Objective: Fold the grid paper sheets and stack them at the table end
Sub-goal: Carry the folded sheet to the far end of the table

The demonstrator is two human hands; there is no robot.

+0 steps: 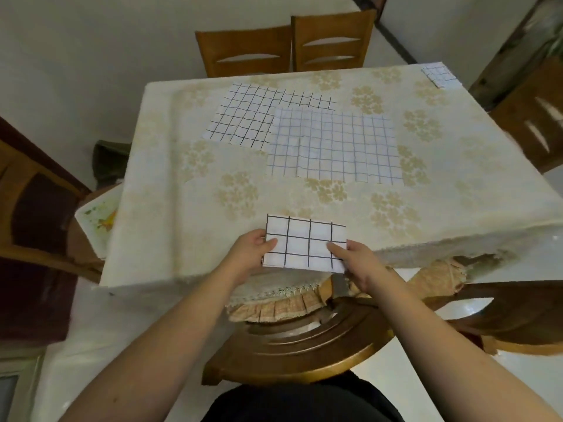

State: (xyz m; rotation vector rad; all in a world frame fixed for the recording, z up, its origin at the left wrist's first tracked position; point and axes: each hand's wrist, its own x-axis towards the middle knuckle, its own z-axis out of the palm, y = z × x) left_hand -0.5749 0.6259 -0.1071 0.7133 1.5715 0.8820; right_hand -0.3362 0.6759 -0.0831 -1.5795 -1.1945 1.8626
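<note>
Both bare hands hold a small folded sheet of white paper with a bold black grid (305, 245) over the near edge of the table, which is covered in a cream floral-patterned tablecloth (170, 184). The left hand (248, 254) pinches the folded sheet's left edge, thumb on top; the right hand (355, 260) pinches its lower right corner, thumb likewise lying on the paper, fingers closed underneath. Farther up the table, two unfolded sheets lie flat: a white sheet with a dark grid (243, 114) toward the left, and a larger white sheet with a fainter blue-grey grid (335, 144) overlapping its right edge. At the far right corner sits a small folded grid piece (438, 74). Brown wooden chairs (286, 47) stand beyond the far edge.
</note>
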